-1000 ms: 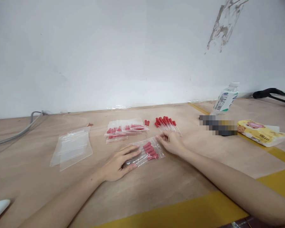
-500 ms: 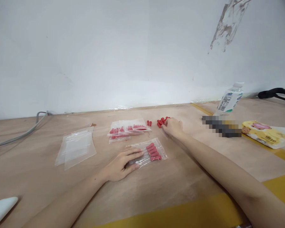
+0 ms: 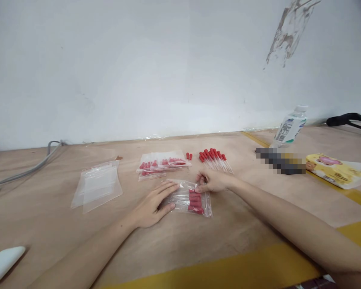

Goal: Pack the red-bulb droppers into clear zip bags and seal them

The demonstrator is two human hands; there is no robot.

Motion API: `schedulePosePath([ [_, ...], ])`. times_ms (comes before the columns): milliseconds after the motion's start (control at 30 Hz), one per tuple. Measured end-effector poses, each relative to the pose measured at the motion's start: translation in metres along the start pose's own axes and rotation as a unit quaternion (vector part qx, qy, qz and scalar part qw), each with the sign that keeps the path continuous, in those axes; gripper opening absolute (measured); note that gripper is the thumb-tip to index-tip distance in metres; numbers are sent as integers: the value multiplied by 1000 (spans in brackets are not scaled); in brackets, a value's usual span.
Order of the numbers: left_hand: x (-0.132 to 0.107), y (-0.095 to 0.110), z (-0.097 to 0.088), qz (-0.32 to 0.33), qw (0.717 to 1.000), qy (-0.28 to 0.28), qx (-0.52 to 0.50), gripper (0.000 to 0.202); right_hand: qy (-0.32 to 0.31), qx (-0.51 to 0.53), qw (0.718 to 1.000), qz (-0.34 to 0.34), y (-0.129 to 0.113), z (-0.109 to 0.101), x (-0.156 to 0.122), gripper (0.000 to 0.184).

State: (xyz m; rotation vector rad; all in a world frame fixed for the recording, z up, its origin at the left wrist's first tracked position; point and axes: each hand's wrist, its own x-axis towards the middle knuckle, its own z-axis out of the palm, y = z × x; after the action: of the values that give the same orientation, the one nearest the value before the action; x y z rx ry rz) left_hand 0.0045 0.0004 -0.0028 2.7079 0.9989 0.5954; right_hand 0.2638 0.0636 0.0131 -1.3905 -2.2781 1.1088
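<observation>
A clear zip bag [image 3: 190,199] with several red-capped droppers inside lies on the wooden table. My left hand [image 3: 153,205] rests flat on its left end, fingers stretched out. My right hand [image 3: 211,181] pinches the bag's upper right corner, fingers closed. Just beyond, a row of loose red-capped droppers [image 3: 215,158] lies on the table. A pile of filled bags [image 3: 161,163] sits behind the left hand, with two single droppers [image 3: 189,157] beside it.
A stack of empty zip bags [image 3: 96,185] lies at the left. A grey cable [image 3: 27,169] runs along the wall. At the right are a water bottle [image 3: 289,127], a blurred dark object [image 3: 280,161], a tissue pack [image 3: 337,170] and yellow tape [image 3: 357,196].
My right hand reached out to the loose droppers, then came back to the bag's corner. The bag has turned and shifted slightly nearer. My left hand stayed on the bag.
</observation>
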Motion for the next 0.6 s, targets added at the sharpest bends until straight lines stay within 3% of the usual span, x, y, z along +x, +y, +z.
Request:
schedulePosePath([
  [133, 3, -5, 2, -43, 992, 86, 82, 39, -72, 2, 997, -40, 0, 0, -8, 33],
  [267, 3, -21, -10, -191, 943, 171, 211, 39, -56, 84, 994, -53, -2, -10, -16, 29],
  [400, -11, -46, -34, -389, 854, 125, 321, 45, -26, 250, 967, -50, -9, -25, -11, 29],
  [500, -25, -65, -44, -457, 812, 127, 340, 49, 37, 348, 934, -76, -22, -29, 6, 25],
  [600, -35, -84, -48, -534, 781, 121, 299, 58, 117, 367, 918, -94, -45, -18, 35, 16],
])
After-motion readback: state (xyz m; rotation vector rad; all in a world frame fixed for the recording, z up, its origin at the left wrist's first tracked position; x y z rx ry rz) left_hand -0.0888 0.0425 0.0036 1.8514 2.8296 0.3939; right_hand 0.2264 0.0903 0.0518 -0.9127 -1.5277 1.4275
